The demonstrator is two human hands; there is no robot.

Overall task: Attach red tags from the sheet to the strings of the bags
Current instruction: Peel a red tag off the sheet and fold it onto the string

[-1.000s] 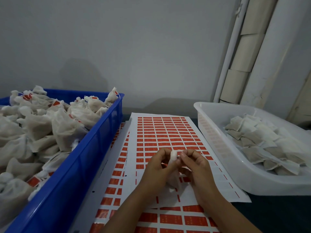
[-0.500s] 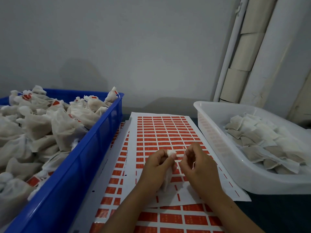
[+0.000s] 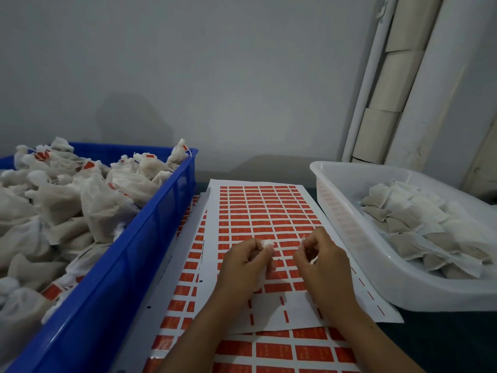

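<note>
Bags fill two bins: a blue bin on my left, heaped with tagged bags, and a white bin on my right with plain bags. Too many to count. Between the bins lie sheets of red tags, at least three, stacked. My two hands hover over the top sheet, a little apart. My left hand curls round one small bag. My right hand is curled too, fingertips pinched together, on what I cannot tell.

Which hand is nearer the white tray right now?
Right. The right hand hovers over the tag sheet beside the white tray; the left hand, gripping a bag, is farther left.
</note>
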